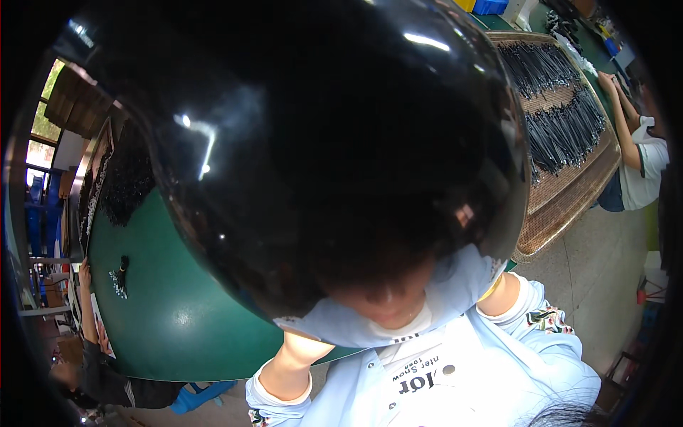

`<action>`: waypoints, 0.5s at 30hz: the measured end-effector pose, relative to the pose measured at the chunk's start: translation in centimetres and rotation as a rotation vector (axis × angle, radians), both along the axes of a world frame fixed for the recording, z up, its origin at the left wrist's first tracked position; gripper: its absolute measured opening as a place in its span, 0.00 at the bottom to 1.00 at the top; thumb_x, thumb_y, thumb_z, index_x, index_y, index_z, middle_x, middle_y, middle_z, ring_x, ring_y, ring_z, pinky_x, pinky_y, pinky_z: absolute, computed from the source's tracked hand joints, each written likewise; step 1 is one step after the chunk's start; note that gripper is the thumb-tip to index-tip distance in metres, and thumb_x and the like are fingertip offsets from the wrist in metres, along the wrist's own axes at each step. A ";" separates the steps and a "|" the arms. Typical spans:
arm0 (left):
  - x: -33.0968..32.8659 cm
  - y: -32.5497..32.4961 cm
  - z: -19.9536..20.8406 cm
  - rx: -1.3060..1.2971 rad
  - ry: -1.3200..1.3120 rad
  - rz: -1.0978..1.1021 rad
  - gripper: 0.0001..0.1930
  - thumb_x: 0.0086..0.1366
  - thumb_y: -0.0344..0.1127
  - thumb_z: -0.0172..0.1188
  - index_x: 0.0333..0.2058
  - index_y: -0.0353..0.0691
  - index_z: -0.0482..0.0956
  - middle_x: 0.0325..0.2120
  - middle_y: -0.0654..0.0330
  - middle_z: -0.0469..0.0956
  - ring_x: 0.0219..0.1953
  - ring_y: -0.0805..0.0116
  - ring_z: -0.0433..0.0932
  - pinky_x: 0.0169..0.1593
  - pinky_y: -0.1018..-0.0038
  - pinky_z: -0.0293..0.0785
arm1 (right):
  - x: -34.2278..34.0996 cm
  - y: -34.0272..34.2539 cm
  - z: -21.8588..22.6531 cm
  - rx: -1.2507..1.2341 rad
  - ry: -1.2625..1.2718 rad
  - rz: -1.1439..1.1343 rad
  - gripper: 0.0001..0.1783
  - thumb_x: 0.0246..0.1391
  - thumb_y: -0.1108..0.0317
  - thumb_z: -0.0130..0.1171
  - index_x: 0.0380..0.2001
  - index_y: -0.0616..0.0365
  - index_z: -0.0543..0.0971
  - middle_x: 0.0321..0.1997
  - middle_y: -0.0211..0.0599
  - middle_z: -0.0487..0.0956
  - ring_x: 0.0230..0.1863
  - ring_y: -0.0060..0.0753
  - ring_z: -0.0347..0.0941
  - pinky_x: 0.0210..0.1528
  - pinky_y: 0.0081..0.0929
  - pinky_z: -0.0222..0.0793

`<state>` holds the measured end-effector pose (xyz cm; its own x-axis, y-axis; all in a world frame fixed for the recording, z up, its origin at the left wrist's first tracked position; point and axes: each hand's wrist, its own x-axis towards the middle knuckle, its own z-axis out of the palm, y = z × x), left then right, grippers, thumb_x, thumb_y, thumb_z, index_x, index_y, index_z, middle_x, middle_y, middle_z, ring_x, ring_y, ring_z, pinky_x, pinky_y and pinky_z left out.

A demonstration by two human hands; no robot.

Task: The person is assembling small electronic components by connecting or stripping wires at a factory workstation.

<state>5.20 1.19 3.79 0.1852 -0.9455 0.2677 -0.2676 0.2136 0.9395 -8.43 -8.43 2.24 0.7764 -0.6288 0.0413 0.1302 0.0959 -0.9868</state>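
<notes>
A large, rounded, glossy black object [341,156] fills the middle of the head view, very close, with lights and the wearer's clothes mirrored in its surface. Its kind cannot be made out. My left forearm [302,356] and my right forearm [500,295] reach up from the lower edge in pale blue sleeves and pass behind it. Both hands are hidden there, so what they hold or touch does not show. To the left, a small bundle of black cables with silvery ends [122,277] lies on the green tabletop [185,313].
A brown tray [555,217] with two rows of black cables [565,132] stands at the right. Beyond it a person [644,153] stretches out their arms. Another person's arm [88,306] rests at the left table edge, near a dark heap of cables [128,178].
</notes>
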 end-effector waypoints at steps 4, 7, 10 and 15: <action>-0.2 -0.1 0.5 0.019 0.034 0.016 0.05 0.42 0.16 0.51 0.21 0.27 0.67 0.19 0.55 0.68 0.21 0.69 0.69 0.28 0.77 0.66 | 0.0 0.0 0.0 -0.003 -0.023 0.012 0.07 0.39 0.70 0.55 0.25 0.59 0.71 0.22 0.22 0.69 0.21 0.10 0.57 0.23 0.09 0.53; -0.3 -0.2 0.7 0.016 -0.254 0.057 0.06 0.41 0.16 0.52 0.21 0.28 0.67 0.19 0.55 0.69 0.21 0.70 0.68 0.28 0.77 0.65 | -0.1 -0.2 0.2 0.045 -0.016 0.016 0.07 0.39 0.71 0.55 0.25 0.59 0.72 0.22 0.23 0.70 0.21 0.09 0.57 0.23 0.08 0.53; -0.5 -0.2 0.5 -0.065 -0.266 0.094 0.08 0.39 0.14 0.53 0.20 0.28 0.67 0.18 0.56 0.69 0.21 0.70 0.68 0.27 0.78 0.65 | -0.1 0.0 0.3 0.043 -0.022 0.009 0.07 0.39 0.71 0.55 0.25 0.59 0.72 0.22 0.23 0.70 0.21 0.09 0.57 0.23 0.08 0.52; -1.3 -0.1 -0.3 -0.095 -0.166 0.218 0.10 0.36 0.13 0.54 0.21 0.28 0.68 0.17 0.57 0.69 0.21 0.71 0.68 0.26 0.79 0.65 | -0.2 -0.1 0.3 0.030 -0.024 -0.005 0.07 0.39 0.72 0.55 0.25 0.60 0.72 0.23 0.23 0.70 0.21 0.09 0.57 0.23 0.08 0.52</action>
